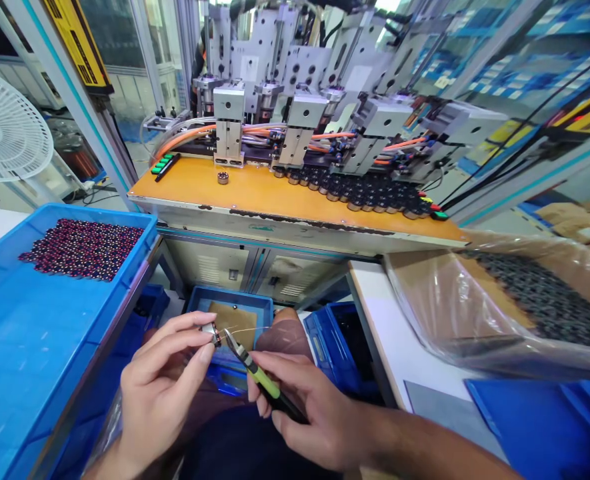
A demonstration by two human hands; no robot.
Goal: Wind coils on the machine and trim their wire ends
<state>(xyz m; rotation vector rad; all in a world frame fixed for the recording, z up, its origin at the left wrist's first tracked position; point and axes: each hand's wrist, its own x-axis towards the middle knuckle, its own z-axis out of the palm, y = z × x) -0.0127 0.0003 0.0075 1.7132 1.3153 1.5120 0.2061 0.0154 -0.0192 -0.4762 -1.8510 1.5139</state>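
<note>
My left hand (pixel 162 380) pinches a small round coil part (pixel 209 331) between thumb and fingertips, low in the middle of the view. A thin wire (pixel 252 329) runs off the part to the right. My right hand (pixel 307 407) grips green-handled cutters (pixel 259 377). Their open tip sits right at the part and the wire. Both hands hover over my lap, above a small blue bin (pixel 235 300) on the floor.
A blue tray (pixel 5 347) at left holds several dark coils (pixel 82 248). An orange machine table (pixel 275 200) ahead carries rows of dark coils (pixel 359 190) under clamps. At right sits a plastic-lined box (pixel 439 300) of parts. A white fan (pixel 5 127) stands far left.
</note>
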